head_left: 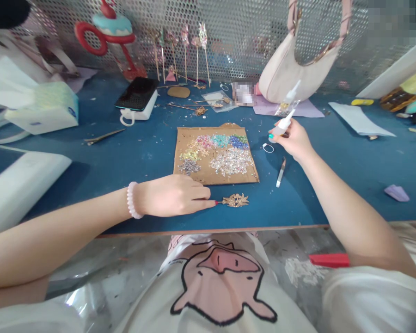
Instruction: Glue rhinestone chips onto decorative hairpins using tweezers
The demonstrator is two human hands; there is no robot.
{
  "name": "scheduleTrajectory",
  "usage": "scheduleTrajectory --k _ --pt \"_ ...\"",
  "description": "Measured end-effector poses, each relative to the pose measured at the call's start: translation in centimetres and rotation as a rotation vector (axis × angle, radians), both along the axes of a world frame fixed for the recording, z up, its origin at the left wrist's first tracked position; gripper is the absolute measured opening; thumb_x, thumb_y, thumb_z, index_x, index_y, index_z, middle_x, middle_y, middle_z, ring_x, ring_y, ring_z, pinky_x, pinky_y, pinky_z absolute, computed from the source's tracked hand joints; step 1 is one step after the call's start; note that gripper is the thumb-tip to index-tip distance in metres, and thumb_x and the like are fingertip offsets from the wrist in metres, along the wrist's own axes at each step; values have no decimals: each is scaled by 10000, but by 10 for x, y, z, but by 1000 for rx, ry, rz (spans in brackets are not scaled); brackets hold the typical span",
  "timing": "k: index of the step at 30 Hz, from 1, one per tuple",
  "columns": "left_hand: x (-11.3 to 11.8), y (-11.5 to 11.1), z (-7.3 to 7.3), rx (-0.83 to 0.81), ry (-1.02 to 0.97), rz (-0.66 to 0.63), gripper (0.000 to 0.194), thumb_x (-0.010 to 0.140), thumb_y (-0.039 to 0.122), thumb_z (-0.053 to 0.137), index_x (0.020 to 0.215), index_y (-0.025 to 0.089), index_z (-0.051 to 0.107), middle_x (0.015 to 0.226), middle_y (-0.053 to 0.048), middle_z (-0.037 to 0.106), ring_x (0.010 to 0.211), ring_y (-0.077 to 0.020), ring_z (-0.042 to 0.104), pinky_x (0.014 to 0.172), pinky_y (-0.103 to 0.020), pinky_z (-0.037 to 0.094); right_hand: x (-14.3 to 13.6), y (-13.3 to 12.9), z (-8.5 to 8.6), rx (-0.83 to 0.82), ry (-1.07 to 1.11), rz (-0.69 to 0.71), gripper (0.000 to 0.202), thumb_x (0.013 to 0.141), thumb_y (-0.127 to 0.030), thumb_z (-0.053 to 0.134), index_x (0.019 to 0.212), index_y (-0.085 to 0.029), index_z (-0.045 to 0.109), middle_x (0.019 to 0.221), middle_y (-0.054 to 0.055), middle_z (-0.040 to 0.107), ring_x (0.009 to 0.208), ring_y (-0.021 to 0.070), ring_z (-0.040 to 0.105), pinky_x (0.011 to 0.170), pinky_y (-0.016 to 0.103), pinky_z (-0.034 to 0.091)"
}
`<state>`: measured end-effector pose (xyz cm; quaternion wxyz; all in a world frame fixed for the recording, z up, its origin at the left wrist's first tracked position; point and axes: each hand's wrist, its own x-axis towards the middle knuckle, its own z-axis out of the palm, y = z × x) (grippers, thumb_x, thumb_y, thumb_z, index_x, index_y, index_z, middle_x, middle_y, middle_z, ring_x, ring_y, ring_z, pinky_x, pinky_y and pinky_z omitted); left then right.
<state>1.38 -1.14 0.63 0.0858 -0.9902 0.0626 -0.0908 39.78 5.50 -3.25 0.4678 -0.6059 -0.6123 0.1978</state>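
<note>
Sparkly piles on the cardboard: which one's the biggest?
The whitish pile, on the right of the cardboard, just below the blue pile. It covers more cardboard than any other pile.

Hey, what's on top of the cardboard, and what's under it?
On the cardboard lie small gems, grouped by colour, including pink, teal, blue, yellow, grey and a larger pale patch. The blue table shows around it; anything directly underneath is covered.

One left hand point(171, 195), one right hand point(296, 139). One held bottle point(282, 127), one gold ornament point(236, 200) up front. One cardboard sheet point(204, 177); beads point(231, 162) too many to count. One phone point(137, 94), one tissue pack point(45, 111), six upright sticks point(197, 69).
</note>
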Motion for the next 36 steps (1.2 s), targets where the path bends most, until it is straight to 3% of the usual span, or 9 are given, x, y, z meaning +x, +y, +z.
scheduleTrajectory --k 10,17,21,23,25,27,30,36 --pt "0 0 0 11 35 6 338 949 86 329 1235 122 505 837 -46 607 656 -156 553 558 -285 466 4 -7 7 -70 -15 73 491 596 -199 743 1028 -243 516 976 33 678 985 240 643 892 447 533" --pt "0 0 1 29 16 0 336 953 89 312 1219 117 514 825 -47 608 652 -157 551 551 -285 458 5 -6 9 -70 -44 32 565 567 -237 767 1053 -247 480 937 18 669 936 226 645 868 439 535" --pt "1 0 2 35 28 0 345 945 72 311 1221 114 513 834 -55 613 657 -157 557 561 -288 463 5 -15 24 121 -163 -149 635 531 -230 784 1057 -248 429 1001 44 625 902 226 629 739 386 540" --pt "1 0 2 37 29 3 341 946 80 317 1222 115 513 832 -57 611 656 -155 558 558 -286 462 3 -25 36 356 -239 -242 573 596 -274 760 1059 -255 424 1014 57 610 862 208 620 681 348 518" --pt "1 -1 1 37 23 7 337 945 84 323 1219 119 515 830 -56 610 653 -154 560 553 -285 459 -1 -37 46 430 -268 -266 399 710 -303 667 1040 -266 447 945 42 610 804 189 606 679 345 498" --pt "1 -1 1 39 21 10 336 944 80 324 1210 122 523 826 -55 610 650 -154 561 548 -286 455 -6 -47 51 293 -495 -122 176 836 -338 505 989 -255 533 841 33 622 733 180 599 665 348 485" --pt "2 -1 2 41 31 10 329 946 81 323 1192 126 538 816 -54 609 644 -153 559 545 -287 454 -15 -51 49 136 -623 68 106 761 -307 604 845 -259 648 738 -14 651 654 161 605 636 317 472" --pt "2 -3 4 36 31 9 334 955 91 305 1189 120 540 818 -59 612 649 -149 565 563 -281 468 -24 -35 27 -17 -821 94 128 737 -310 652 852 -272 693 708 -8 673 621 165 581 591 302 422"
